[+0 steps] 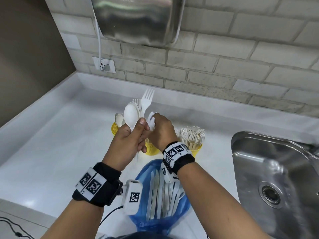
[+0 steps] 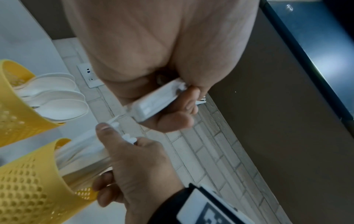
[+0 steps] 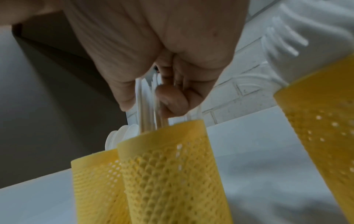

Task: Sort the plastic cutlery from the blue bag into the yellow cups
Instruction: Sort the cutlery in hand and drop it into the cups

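My left hand (image 1: 133,133) grips a bunch of white plastic spoons and forks (image 1: 136,109), held upright above the counter. Beside it, my right hand (image 1: 158,128) grips a bundle of white cutlery (image 3: 146,100) whose lower ends reach into the middle yellow cup (image 1: 151,150); which kind it is I cannot tell. The left yellow cup (image 1: 114,129) holds spoons (image 2: 57,97). In the right yellow cup (image 1: 196,150) stand forks (image 1: 191,135). The blue bag (image 1: 146,171) lies open under my wrists with more white cutlery inside.
A steel sink (image 1: 276,178) sits at the right of the white counter (image 1: 51,152). The brick wall carries a metal hand dryer (image 1: 138,19) and a socket (image 1: 104,65). A black cable (image 1: 10,226) lies at the front left.
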Demonstrator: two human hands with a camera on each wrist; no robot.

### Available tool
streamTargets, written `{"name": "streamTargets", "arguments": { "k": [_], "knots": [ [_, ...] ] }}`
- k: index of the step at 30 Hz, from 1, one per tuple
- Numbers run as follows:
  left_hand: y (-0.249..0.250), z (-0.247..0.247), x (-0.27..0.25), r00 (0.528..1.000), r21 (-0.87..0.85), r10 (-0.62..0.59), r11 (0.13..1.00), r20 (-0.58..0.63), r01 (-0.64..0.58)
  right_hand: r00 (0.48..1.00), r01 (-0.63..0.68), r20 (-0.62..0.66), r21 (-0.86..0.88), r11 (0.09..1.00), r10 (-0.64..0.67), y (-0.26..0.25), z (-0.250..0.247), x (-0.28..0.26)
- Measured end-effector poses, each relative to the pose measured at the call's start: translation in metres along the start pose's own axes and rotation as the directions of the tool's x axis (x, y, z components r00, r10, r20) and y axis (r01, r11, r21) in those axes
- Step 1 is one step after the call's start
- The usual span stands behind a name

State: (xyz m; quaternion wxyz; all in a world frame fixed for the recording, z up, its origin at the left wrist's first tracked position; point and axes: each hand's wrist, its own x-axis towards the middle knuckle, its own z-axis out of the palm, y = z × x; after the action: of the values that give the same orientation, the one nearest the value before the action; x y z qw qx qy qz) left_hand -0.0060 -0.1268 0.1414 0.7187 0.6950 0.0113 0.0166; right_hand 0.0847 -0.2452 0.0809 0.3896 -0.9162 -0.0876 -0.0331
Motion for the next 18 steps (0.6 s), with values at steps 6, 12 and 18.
{"name": "streamTargets", "arguments": {
  "k": [6,12,18],
  "knots": [
    [0.001,0.001,0.000,0.999,0.032,0.029,0.999,0.040,-0.030,0.967,0.154,-0.219,0.091,0.984,-0.131,-0.025,-0.037,-0.004],
    [0.000,0.005,-0.001,0.992,0.033,0.016,0.999,0.125,-0.020,0.984,0.136,-0.178,0.689,0.712,-0.015,-0.050,-0.080,-0.016],
    [0.000,0.010,-0.002,0.982,0.023,0.027,0.999,0.185,-0.031,0.975,0.201,-0.193,0.542,0.816,-0.111,-0.050,-0.082,-0.027]
  ]
}}
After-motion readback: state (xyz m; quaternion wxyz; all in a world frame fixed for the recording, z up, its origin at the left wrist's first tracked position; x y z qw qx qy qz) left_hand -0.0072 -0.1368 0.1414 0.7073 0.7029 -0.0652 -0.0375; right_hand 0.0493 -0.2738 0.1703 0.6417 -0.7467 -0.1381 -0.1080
